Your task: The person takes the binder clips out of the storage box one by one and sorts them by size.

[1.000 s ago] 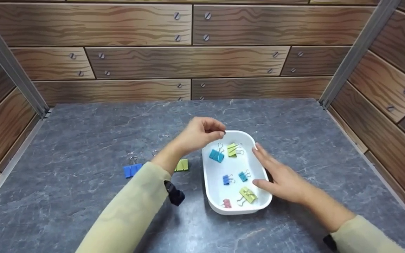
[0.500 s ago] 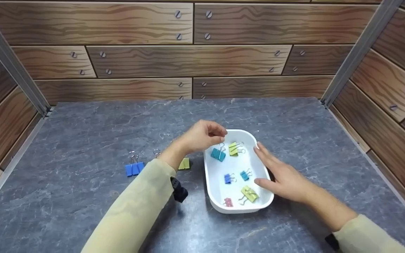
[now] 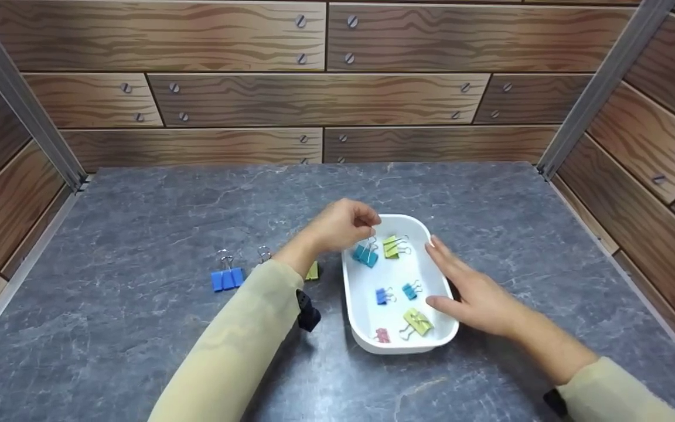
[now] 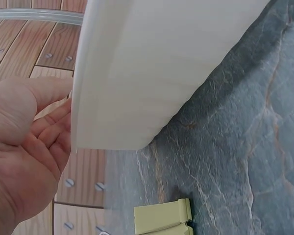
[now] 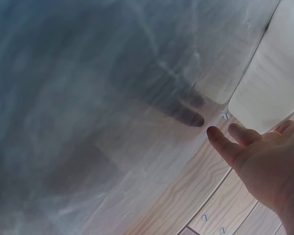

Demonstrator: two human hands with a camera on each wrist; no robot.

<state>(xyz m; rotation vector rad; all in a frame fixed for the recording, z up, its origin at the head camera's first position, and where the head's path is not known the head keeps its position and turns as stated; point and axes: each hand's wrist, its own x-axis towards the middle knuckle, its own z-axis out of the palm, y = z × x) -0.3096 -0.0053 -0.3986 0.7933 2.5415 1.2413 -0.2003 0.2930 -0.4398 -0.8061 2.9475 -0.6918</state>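
Observation:
A white oval tray (image 3: 397,349) sits mid-table with several binder clips in it. My left hand (image 3: 372,226) hovers over its far left corner and pinches the wire handle of a teal clip (image 3: 365,255), which hangs tilted just above the tray floor. My right hand (image 3: 454,285) lies flat with straight fingers against the tray's right rim. In the left wrist view the tray wall (image 4: 152,73) fills the frame beside my curled fingers (image 4: 44,132). The right wrist view shows my right hand (image 5: 264,156) next to the tray (image 5: 277,83).
In the tray also lie a green clip (image 3: 391,247), a blue one (image 3: 381,296), a small teal one (image 3: 411,289), a yellow-green one (image 3: 417,321) and a pink one (image 3: 381,335). On the table lie a blue clip (image 3: 226,279) and a yellow-green clip (image 3: 313,271). Wood-pattern walls enclose three sides.
My left fingers have come down onto the teal clip's wire handle, and the clip has tipped and shifted slightly. The right hand stays at the tray's rim.

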